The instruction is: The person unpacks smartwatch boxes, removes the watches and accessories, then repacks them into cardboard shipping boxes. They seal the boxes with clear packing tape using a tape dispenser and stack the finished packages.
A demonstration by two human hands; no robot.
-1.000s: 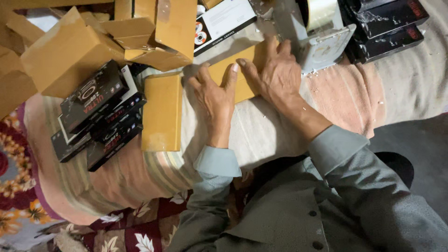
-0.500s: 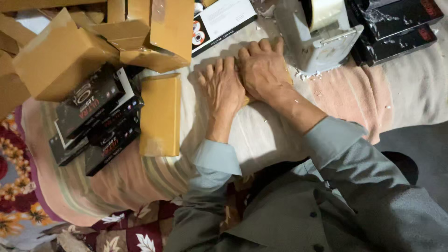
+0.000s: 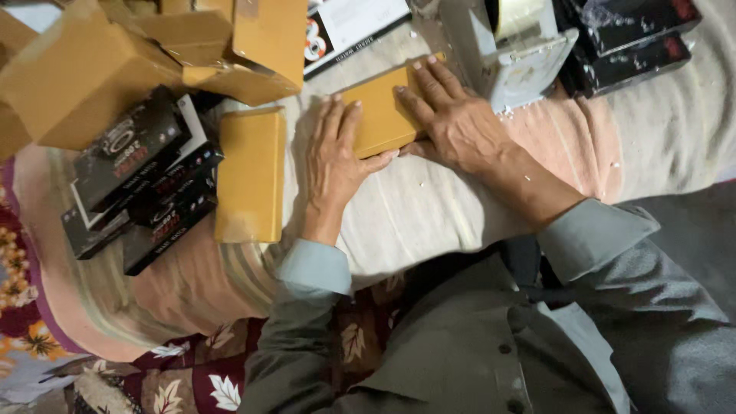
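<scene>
A flat yellow-brown cardboard packet lies on a pale cloth. My left hand rests flat on its left end, fingers spread and pointing away from me. Over the packet's right end lies my right hand, palm down, fingers stretched along its top edge. Both hands press on the packet; neither grips it. A second, similar packet lies just left of my left hand.
Brown cardboard boxes pile up at the top left, with stacked black printed cartons below them. A grey tape dispenser stands beyond my right hand. More black cartons sit top right. A patterned red rug covers the floor.
My hands had come together over the packet and covered it; now they have slid apart, left hand to the left end, right hand to the right, and the packet's top shows between them.
</scene>
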